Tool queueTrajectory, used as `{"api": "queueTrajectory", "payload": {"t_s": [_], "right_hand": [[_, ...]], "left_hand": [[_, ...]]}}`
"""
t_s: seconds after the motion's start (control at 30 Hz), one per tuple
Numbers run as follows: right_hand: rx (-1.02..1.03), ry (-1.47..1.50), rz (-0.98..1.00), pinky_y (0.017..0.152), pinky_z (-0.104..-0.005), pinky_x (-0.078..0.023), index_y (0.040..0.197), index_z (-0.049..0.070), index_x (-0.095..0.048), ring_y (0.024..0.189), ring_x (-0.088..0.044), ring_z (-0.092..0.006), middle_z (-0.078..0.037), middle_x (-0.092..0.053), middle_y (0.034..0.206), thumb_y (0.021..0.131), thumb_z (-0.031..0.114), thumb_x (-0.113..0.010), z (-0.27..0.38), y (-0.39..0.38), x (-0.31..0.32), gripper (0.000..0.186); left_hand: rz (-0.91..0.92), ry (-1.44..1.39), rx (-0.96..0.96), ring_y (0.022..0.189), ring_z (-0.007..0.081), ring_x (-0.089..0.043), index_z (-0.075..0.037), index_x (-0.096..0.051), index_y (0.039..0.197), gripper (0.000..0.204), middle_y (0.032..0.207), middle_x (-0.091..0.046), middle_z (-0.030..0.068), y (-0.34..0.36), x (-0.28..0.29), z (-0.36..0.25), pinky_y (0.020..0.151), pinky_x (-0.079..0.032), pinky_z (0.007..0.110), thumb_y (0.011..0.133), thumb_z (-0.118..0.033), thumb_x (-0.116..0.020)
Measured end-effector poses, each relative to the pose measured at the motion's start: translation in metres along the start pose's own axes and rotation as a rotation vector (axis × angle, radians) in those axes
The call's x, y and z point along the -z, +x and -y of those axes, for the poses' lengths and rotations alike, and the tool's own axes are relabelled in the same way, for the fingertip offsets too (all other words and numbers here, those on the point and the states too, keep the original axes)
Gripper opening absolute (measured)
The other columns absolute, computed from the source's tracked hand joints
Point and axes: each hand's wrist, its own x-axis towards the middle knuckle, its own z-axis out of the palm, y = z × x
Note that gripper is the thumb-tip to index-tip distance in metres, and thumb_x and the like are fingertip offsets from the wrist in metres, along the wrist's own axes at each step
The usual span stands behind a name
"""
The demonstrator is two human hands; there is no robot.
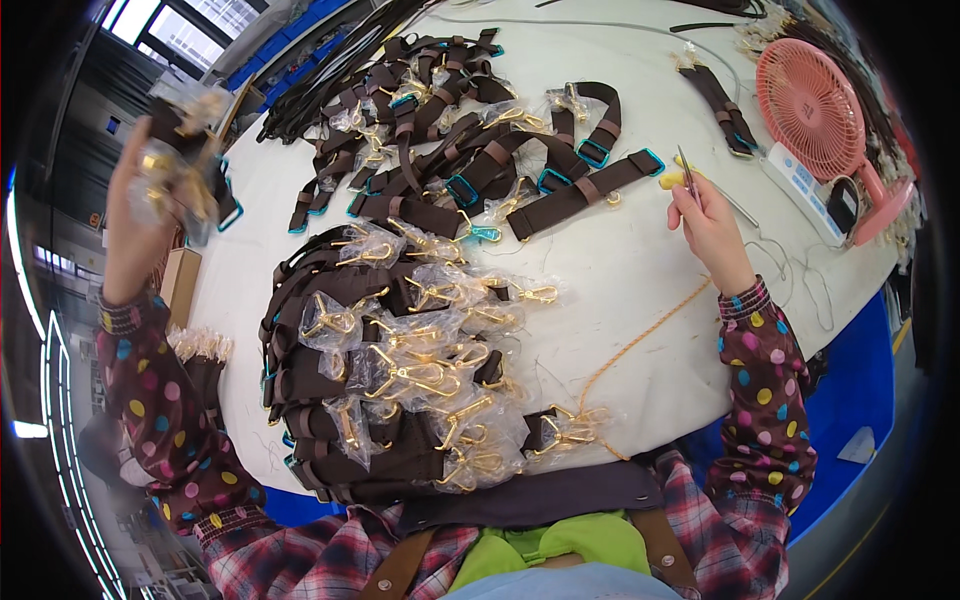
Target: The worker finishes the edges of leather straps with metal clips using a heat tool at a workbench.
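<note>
My left hand (pixel 132 215) is raised at the left, closed on a dark strap bundle (pixel 185 165) with plastic-wrapped gold clasps and a teal buckle. My right hand (pixel 712 225) grips scissors (pixel 688 177) with slim metal blades and some yellow near its fingers, above the white table (pixel 650 340). Below and between my hands lies a stacked row of dark straps (pixel 305 275) with gold swivel clasps (pixel 410 370) in clear plastic. An orange cord (pixel 640 335) runs from the lower pile toward my right hand.
Loose straps (pixel 470 150) with teal buckles cover the back of the table. A pink fan (pixel 805 105) and a white flat object (pixel 800 190) stand right. A cardboard box (pixel 180 285) is left. Blue bins (pixel 850 390) flank the table. A short strap (pixel 720 110) lies near the fan.
</note>
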Motion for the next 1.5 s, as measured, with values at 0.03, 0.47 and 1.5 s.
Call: {"api": "queueTrajectory", "payload": {"t_s": [0.03, 0.47, 1.5], "right_hand": [[-0.011, -0.016, -0.001, 0.053, -0.0191, -0.030, 0.106, 0.002, -0.056, 0.058, -0.036, -0.0021, 0.004, -0.053, 0.067, 0.098, 0.019, -0.048, -0.002, -0.001, 0.002, 0.021], [0.017, -0.060, 0.037, 0.053, -0.0191, -0.029, 0.100, 0.003, -0.056, 0.057, -0.036, -0.0020, 0.004, -0.053, 0.066, 0.098, 0.020, -0.048, 0.006, -0.006, -0.001, 0.019], [0.058, -0.075, 0.086, 0.059, -0.0203, -0.035, 0.104, 0.000, -0.054, 0.063, -0.044, -0.0047, 0.001, -0.051, 0.066, 0.098, 0.016, -0.047, 0.007, -0.008, -0.002, 0.018]], "left_hand": [[0.238, -0.040, 0.020, 0.096, 0.0156, -0.060, 0.001, -0.048, 0.126, 0.051, 0.105, -0.062, 0.0086, -0.004, -0.027, -0.017, 0.084, -0.048, 0.031, 0.085, -0.021, -0.068], [1.087, -0.473, 0.277, 0.118, 0.0194, -0.051, 0.002, -0.047, 0.131, 0.059, 0.126, -0.055, 0.0107, 0.020, -0.070, 0.029, 0.103, -0.038, 0.035, 0.087, -0.031, -0.069], [-0.408, -0.571, 0.168, 0.079, 0.0121, -0.049, -0.002, -0.049, 0.108, 0.020, 0.088, -0.048, 0.0031, 0.025, 0.002, 0.136, 0.078, -0.041, 0.026, 0.095, -0.012, -0.038]]}}
